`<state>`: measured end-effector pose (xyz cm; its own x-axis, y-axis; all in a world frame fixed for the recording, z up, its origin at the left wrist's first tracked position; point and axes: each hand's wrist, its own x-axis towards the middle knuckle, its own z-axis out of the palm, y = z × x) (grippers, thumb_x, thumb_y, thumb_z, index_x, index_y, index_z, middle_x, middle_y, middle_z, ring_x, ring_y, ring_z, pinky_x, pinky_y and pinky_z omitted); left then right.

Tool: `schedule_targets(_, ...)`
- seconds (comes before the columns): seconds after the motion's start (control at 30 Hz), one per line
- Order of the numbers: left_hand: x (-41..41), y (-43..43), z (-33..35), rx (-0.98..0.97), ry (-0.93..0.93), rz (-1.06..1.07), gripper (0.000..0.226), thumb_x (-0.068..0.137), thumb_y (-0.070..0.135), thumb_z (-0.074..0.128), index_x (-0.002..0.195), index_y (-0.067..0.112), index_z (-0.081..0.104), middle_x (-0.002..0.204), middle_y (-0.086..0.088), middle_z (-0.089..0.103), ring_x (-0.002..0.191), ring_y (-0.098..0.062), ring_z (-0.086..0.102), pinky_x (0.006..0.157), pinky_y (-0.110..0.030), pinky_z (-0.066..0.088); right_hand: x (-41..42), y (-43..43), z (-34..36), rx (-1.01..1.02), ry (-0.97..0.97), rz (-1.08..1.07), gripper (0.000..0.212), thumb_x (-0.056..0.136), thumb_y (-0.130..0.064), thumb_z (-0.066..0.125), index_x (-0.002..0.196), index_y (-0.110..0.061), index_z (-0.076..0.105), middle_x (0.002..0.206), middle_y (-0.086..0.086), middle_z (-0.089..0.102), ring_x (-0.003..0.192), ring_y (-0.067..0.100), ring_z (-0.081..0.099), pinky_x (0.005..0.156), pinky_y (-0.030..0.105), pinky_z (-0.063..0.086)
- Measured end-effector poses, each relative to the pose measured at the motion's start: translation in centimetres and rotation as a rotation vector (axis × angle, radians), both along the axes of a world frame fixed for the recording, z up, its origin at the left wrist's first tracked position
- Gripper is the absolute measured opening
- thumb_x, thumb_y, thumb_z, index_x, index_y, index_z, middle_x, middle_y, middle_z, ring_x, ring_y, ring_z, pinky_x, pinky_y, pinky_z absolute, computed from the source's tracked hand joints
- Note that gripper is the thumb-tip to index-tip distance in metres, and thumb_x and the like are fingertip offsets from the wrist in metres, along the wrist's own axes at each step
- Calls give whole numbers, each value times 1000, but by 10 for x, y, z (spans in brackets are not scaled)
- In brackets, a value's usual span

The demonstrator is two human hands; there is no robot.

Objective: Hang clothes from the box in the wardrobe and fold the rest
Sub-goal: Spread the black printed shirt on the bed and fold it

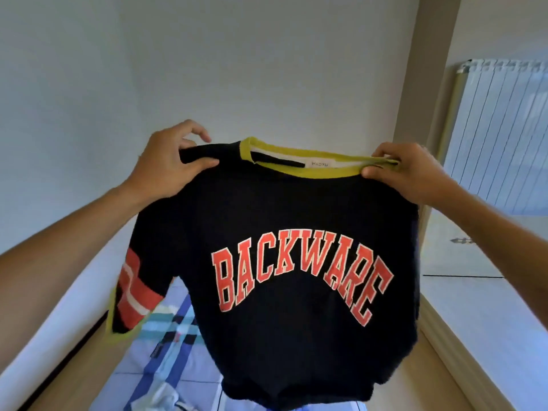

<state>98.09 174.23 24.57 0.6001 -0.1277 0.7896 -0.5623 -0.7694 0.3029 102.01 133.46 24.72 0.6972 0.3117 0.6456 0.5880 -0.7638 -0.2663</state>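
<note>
**A:** Head view, the only one we've got. A dark T-shirt (281, 221) is up in the air, centre frame, spread out facing the camera, with red block lettering (299, 277) across it.

**B:** What's holding it?

**A:** Both bare hands. The left grip (166, 167) pinches the shoulder fabric just left of the yellow collar (299, 171). The thumb presses across the near side and the forefinger is lifted clear. The right grip (410, 173) pinches the right end of that collar band, thumb beneath and fingers over the top.

**B:** So where does the shirt sit relative to them?

**A:** Below and between. The neckline is drawn across from one grip to the other and the body drops from there. The hem is low over the bed (166, 363) with its checked sheet, and whether it touches I can't tell. The left sleeve (133, 295), striped red and white with a yellow cuff, dangles under the left forearm.

**B:** How will it handle?

**A:** Light and floppy, I'd say. It's soft knit with no stiffness, and it sags wherever it isn't held. It's neither fragile nor slippery. The shoulders are the sensible hold, since the seams there carry the weight and keep the front flat. The right pinch is on the collar rib, which I'd judge could stretch if tugged.

**B:** Hang or fold?

**A:** Can't call it. No box, wardrobe or hanger shows here, only a pale wall and a radiator (501, 137) far right.
</note>
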Motion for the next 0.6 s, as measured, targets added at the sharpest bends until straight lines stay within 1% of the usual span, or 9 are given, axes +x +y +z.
schedule_targets(0.07, 0, -2, -6, 114, -5, 49, 13, 89, 30, 74, 90, 19, 67, 78, 3, 68, 77, -16, 67, 73, -33, 51, -5, -8, -10, -20, 183, 113, 37, 79, -53, 68, 83, -16, 67, 71, 3, 63, 65, 18, 59, 63, 33, 47)
schedule_targets(0.17, -3, -6, -21, 137, -28, 81, 19, 93, 30, 68, 80, 17, 62, 63, 4, 59, 60, -17, 58, 58, -28, 41, -2, -23, -37, -77, 460, 86, 32, 81, -39, 73, 75, -9, 67, 57, -4, 59, 54, 14, 55, 59, 19, 42)
schedule_targets(0.2, -2, -7, -28, 134, -27, 87, 19, 94, 30, 67, 81, 17, 61, 62, 3, 58, 57, -17, 56, 56, -29, 40, 2, -30, -49, -88, 522, 56, 36, 83, -43, 74, 77, -7, 68, 61, 2, 63, 60, 23, 57, 64, 21, 43)
schedule_targets(0.27, -2, -5, -41, 169, -2, 115, 21, 95, 30, 65, 80, 17, 58, 63, 0, 57, 56, -18, 54, 55, -33, 40, 9, -41, -71, -38, 566, 22, 61, 75, -66, 72, 87, -7, 69, 81, 21, 65, 77, 43, 59, 76, 36, 46)
schedule_targets(0.3, -2, -3, -48, 198, 26, 120, 23, 96, 31, 63, 79, 17, 58, 63, 0, 57, 56, -16, 53, 55, -34, 40, 11, -44, -84, 48, 570, 19, 62, 74, -70, 70, 88, -10, 71, 83, 23, 64, 79, 44, 59, 80, 43, 48)
schedule_targets(0.37, -5, 2, -58, 241, 105, 90, 26, 98, 33, 60, 79, 15, 60, 61, 3, 57, 53, -12, 53, 52, -27, 39, 8, -41, -101, 292, 528, 55, 29, 91, -45, 67, 84, -17, 72, 79, 10, 68, 80, 32, 63, 83, 42, 49)
schedule_targets(0.43, -13, 8, -67, 256, 187, 29, 22, 97, 35, 57, 79, 24, 62, 58, 9, 58, 55, -7, 57, 48, -15, 36, -6, -35, -115, 401, 500, 78, 22, 99, -31, 59, 81, -24, 71, 71, -9, 69, 78, 14, 66, 76, 29, 48)
schedule_targets(0.5, -26, 15, -76, 264, 268, -9, 22, 95, 43, 53, 73, 40, 54, 64, 20, 62, 57, -2, 58, 50, -13, 39, -24, -30, -122, 319, 480, 101, 25, 96, -40, 57, 75, -35, 69, 65, -15, 67, 67, 3, 66, 66, 25, 47)
schedule_targets(0.6, -45, 26, -95, 265, 398, -37, 42, 89, 71, 44, 71, 33, 50, 68, 17, 61, 55, -5, 57, 48, -14, 38, -54, -23, -125, 217, 603, 193, 21, 86, -48, 57, 68, -43, 68, 63, -14, 67, 62, 2, 66, 58, 20, 47)
